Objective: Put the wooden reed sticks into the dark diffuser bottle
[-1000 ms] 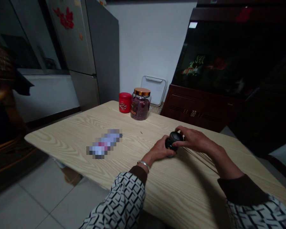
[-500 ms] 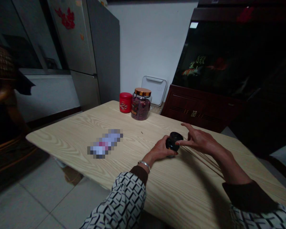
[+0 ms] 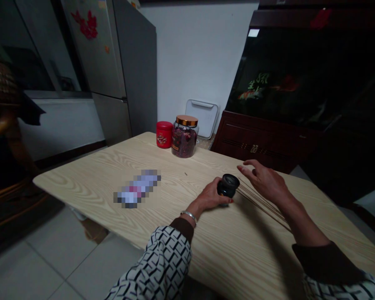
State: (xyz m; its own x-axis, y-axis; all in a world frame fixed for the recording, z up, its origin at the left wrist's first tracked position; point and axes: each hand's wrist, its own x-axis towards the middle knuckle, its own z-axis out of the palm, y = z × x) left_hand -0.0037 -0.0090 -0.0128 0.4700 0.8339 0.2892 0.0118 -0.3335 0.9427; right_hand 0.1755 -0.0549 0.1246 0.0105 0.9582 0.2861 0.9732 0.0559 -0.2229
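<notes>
Left hand point(image 3: 210, 196) holds a small round black jar point(image 3: 228, 186) on the pale wood tabletop point(image 3: 112, 175).
The jar stands roughly upright, top upward, with the left grip closed on its near side. Just right of it the right hand point(image 3: 266, 180) hovers, its grip spread wide and holding nothing. Under this hand, thin wooden sticks point(image 3: 262, 205) lie lengthwise toward the person.

On the table point(image 3: 90, 175), the sticks point(image 3: 260, 202) lie at four o'clock of the pot point(image 3: 228, 186); jar point(image 3: 183, 141) and tin point(image 3: 164, 134) at eleven, packet point(image 3: 136, 188) at nine.
</notes>
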